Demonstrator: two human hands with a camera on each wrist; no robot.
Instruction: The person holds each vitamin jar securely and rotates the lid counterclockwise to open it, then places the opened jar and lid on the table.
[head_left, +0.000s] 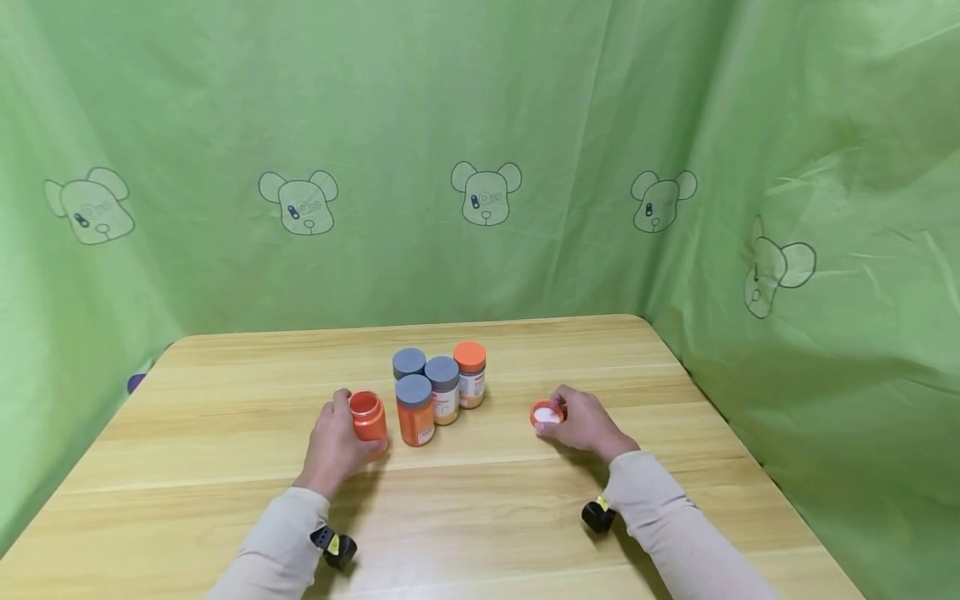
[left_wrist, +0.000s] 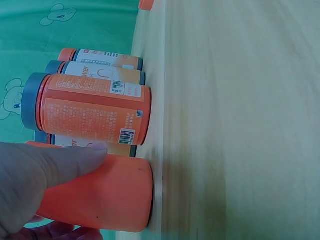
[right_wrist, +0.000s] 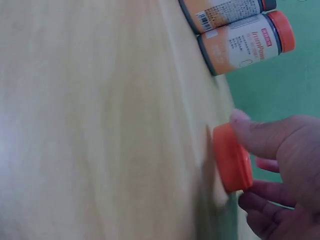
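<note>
On a wooden bench [head_left: 480,521], a person's left hand [head_left: 333,442] gripped an uncapped orange jar [head_left: 369,428], upright, left of the bench's middle. The right hand [head_left: 588,425] pinched an orange lid [head_left: 547,415], white inside facing up, nearer the right edge. The lid was thus well to the right of the jar, whose long axis ran straight up, its mouth on top. Four capped jars [head_left: 416,419] stood between the hands, slightly toward the back edge; one was largely hidden by its neighbours. The jar's contents could not be made out, nor whether the lid touched the bench. The front edge was cut off.
</note>
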